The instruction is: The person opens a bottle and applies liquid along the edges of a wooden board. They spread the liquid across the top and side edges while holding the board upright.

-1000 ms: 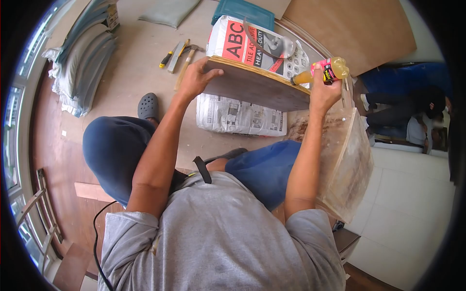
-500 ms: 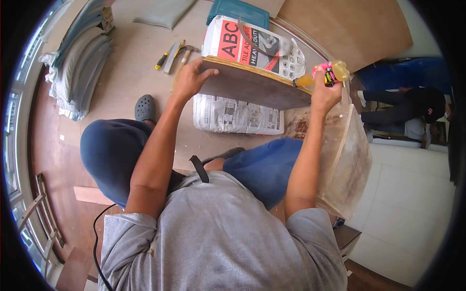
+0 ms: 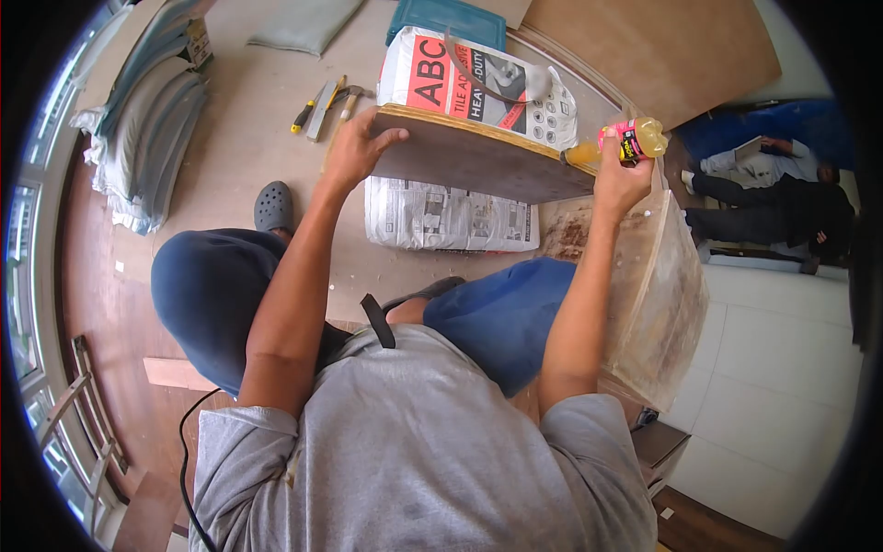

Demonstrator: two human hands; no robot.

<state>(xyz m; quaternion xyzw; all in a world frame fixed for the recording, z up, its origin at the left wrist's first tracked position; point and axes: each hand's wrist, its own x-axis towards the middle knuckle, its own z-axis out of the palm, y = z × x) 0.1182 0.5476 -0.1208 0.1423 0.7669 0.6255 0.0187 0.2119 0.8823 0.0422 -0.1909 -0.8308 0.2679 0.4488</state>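
Currently, the left hand point(image 3: 352, 155) grips the board point(image 3: 478, 160) and the right hand point(image 3: 622, 188) tips the bottle point(image 3: 646, 138) at its edge; how much is coated, I cannot tell.

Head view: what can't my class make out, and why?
In the head view:
Board, far face: turned away.
Bottle, any flow at its tip: too small.
Teal container: cut by top edge.
Adhesive bag, smallest print: too small.
Dark-clothed person, hands: blurred.

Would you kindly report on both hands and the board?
Left hand holding board by corner. Right hand gripping bottle, tip at board edge. Adhesive bag close behind.
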